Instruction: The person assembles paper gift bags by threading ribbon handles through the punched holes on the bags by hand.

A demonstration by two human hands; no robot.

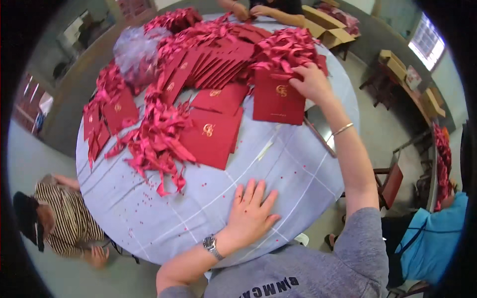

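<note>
Bag in work, flat, dark red, rectangular with a gold emblem, sits right of centre on the far half of the round surface with a pale blue-grey cloth. My right grip is at its upper right, fingers bent over its far edge where glossy pink ribbon lies. Cannot tell whether they pinch ribbon, bag edge or both. Left grip is spread wide, palm down on the cloth at the near side, holding nothing.

Around it: heap of glossy pink ribbons just beyond the bag. Left of that, fanned row of dark red bags, overlapping. Nearer, overlapping pair of dark red bags, gold emblem on top, left of my bag and apart from it. Tangled pink ribbon pile touches their left side. Clear crumpled plastic bag at far left. Tiny red bits scattered across the near left cloth. Flat dark-edged panel partly under my right forearm, kind unclear.

People: co-worker's hands at the far edge, person in striped top on the left, person in light blue top on the right. Open cardboard boxes far right, off the surface.
</note>
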